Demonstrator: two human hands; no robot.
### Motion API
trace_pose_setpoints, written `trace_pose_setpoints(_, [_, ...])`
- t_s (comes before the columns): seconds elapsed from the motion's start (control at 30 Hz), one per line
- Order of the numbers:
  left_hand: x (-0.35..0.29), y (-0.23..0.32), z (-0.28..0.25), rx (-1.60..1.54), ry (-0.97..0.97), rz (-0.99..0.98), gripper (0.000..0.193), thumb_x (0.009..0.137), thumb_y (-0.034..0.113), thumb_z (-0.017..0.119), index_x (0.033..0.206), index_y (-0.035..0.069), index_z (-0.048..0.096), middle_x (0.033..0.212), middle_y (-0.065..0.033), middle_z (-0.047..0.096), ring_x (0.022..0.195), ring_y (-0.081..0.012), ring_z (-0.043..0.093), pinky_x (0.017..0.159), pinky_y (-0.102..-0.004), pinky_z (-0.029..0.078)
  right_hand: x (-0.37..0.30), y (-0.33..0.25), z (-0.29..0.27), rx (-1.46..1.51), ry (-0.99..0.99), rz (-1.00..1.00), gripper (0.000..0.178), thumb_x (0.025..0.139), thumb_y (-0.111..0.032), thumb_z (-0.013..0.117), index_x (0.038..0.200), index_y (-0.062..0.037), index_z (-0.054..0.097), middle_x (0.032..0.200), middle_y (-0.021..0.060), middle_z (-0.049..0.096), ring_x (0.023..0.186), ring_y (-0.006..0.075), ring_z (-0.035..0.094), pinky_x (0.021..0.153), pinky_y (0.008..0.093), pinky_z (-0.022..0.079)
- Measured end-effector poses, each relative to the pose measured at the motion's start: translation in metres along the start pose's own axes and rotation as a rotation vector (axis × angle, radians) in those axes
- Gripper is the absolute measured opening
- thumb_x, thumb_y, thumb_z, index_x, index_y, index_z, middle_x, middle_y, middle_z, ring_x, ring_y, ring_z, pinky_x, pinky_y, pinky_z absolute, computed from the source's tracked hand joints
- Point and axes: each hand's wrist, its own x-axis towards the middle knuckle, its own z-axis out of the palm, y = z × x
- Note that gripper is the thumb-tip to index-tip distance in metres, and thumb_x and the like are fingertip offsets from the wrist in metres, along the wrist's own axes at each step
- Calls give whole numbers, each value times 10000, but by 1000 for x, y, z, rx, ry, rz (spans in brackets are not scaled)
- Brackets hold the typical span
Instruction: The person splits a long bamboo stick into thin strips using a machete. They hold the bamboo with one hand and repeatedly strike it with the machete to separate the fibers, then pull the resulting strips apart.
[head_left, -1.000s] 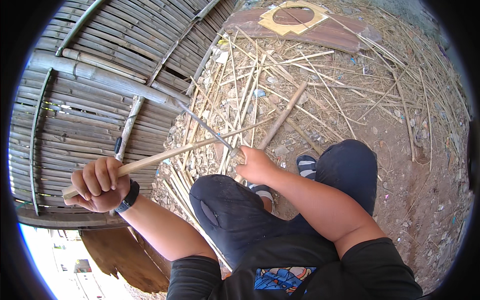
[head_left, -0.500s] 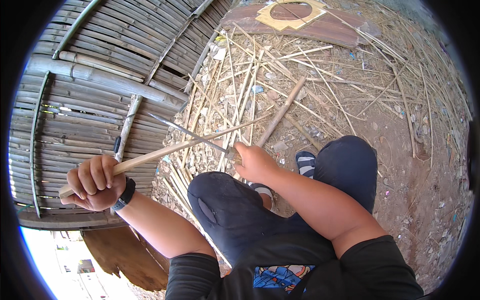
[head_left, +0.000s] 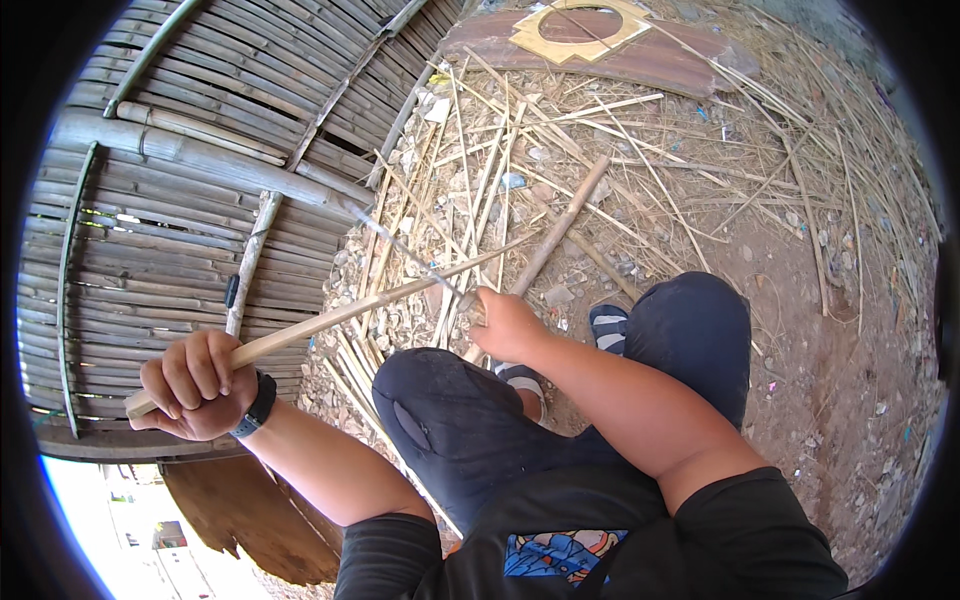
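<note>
My left hand (head_left: 198,386) is wrapped round the thick end of a pale wooden stick (head_left: 310,328). The stick slants up to the right and tapers to a thin, darker tip. In my right hand (head_left: 508,326) is the short handle of a knife (head_left: 400,248). Its long, narrow blade points up and left and crosses the stick near the middle of its length; it is slightly blurred. Whether the edge is biting into the wood cannot be made out. Both hands are closed, held out in front of my knees.
A bamboo slat wall (head_left: 160,240) rises on the left. Split bamboo strips (head_left: 490,190) and shavings litter the ground. A thicker wooden pole (head_left: 565,225) lies ahead of my feet. Farther off, a yellowish frame with a round hole (head_left: 530,42) rests on a brown board (head_left: 680,68).
The knife blade has swung upward and to the right, its tip now farther from the wall's left side. My left hand has shifted slightly right and down with the stick.
</note>
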Motion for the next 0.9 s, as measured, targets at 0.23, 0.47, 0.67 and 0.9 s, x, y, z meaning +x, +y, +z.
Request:
trace_pose_setpoints(0.23, [-4, 2, -1, -8, -1, 8, 452, 977, 532, 613, 684, 227, 452, 495, 121, 394, 383, -18, 305, 412, -175, 317, -6, -22, -11, 34, -64, -59, 432, 801, -186, 692, 1141, 64, 600, 954, 285, 690, 915, 420, 686, 811, 470, 536])
trace_pose_setpoints(0.47, [2, 1, -11, -16, 9, -3, 450, 975, 527, 618, 683, 226, 454, 492, 120, 390, 387, -22, 305, 415, -185, 310, 19, 7, -20, -12, -122, 76, 380, 795, -173, 691, 1098, 40, 608, 929, 269, 693, 893, 414, 691, 792, 473, 539])
trace_pose_setpoints(0.67, [-26, 19, -23, -23, 64, 25, 457, 969, 530, 627, 675, 225, 455, 491, 119, 388, 393, -22, 305, 414, -190, 291, -27, -50, -25, -28, -275, -176, 394, 809, -179, 690, 1115, 47, 587, 879, 280, 678, 854, 439, 682, 759, 494, 530])
trace_pose_setpoints(0.9, [-21, 13, -21, -7, 71, 1, 470, 981, 552, 599, 674, 227, 453, 489, 116, 359, 394, -29, 276, 420, -198, 280, 9, 26, -4, -120, -52, 123, 362, 816, -156, 704, 1104, 36, 599, 956, 273, 693, 909, 424, 691, 812, 483, 545])
